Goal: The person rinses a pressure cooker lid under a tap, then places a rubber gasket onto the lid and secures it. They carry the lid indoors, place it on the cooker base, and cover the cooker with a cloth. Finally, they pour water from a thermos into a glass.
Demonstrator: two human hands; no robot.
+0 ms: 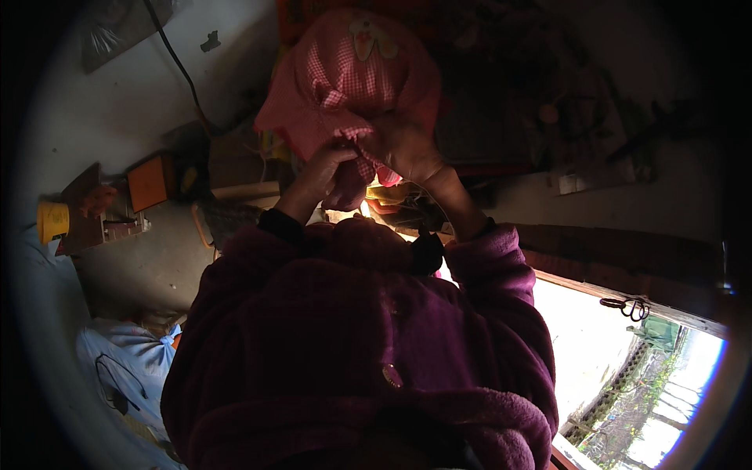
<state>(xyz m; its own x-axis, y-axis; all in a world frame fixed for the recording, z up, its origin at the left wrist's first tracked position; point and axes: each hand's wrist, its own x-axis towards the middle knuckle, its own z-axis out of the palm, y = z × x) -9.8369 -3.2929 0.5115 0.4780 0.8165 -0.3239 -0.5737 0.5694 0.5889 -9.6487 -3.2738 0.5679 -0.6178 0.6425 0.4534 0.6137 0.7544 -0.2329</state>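
In the head view, the pink checked cloth (pixel 368 74) lies beyond the fingers as seen from the body, straight ahead and a little wider toward the person's right. Its full, rounded bulk is at the far end and carries a pale patch (pixel 372 41); from there it narrows, and a bunched tail (pixel 348 189) hangs between the two wrists. The long axis thus runs roughly away from the chest, with both hands at the narrow, near part and the bulk in front of them.

The left hand (pixel 319 168) comes at this part from the left, its fingers bent and pressed together on a gathered fold, so they seem clamped on the cloth. The right hand (pixel 415 155) comes from the other side and lies against the cloth; its fingertips are lost in shadow, so I cannot tell whether they grip or only rest there. Neither hand is clearly nearer: the fold lies between them, just beside the fingers of both.

Around them, a purple jacket (pixel 313 337) fills the lower middle. Off to the left, well apart from the hands, are a yellow tub (pixel 52 222), an orange panel (pixel 147 182) and a blue cloth (pixel 129 356). At the right, scissors (pixel 636 307) lie beside a bright opening (pixel 587 345).
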